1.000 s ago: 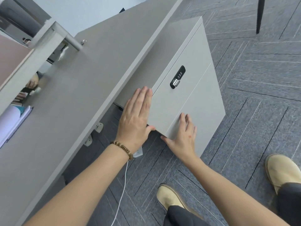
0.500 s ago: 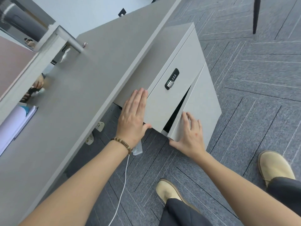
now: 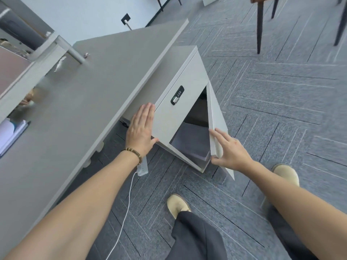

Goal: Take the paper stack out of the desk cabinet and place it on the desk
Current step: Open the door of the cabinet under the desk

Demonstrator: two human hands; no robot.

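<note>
A light grey desk cabinet (image 3: pixel 174 76) stands beside the grey desk (image 3: pixel 78 102). Its lower door (image 3: pixel 216 117) is swung wide open. Inside on the cabinet floor lies a pale grey paper stack (image 3: pixel 191 141), partly in shadow. My left hand (image 3: pixel 140 130) rests flat on the cabinet's near top corner, fingers together, holding nothing. My right hand (image 3: pixel 228 151) grips the free edge of the open door, thumb under and fingers over it. A black combination lock (image 3: pixel 177 95) sits on the upper drawer front.
A white power strip (image 3: pixel 142 166) with its cable lies on the carpet below my left wrist. My two tan shoes (image 3: pixel 177 204) stand close to the cabinet. Chair legs (image 3: pixel 260 27) rise at the far right. Papers (image 3: pixel 11 132) lie behind the desk divider at left.
The cabinet door went from closed, to slightly ajar, to wide open, pulled by my right hand. The paper stack inside has come into sight. My left hand stayed on the cabinet top.
</note>
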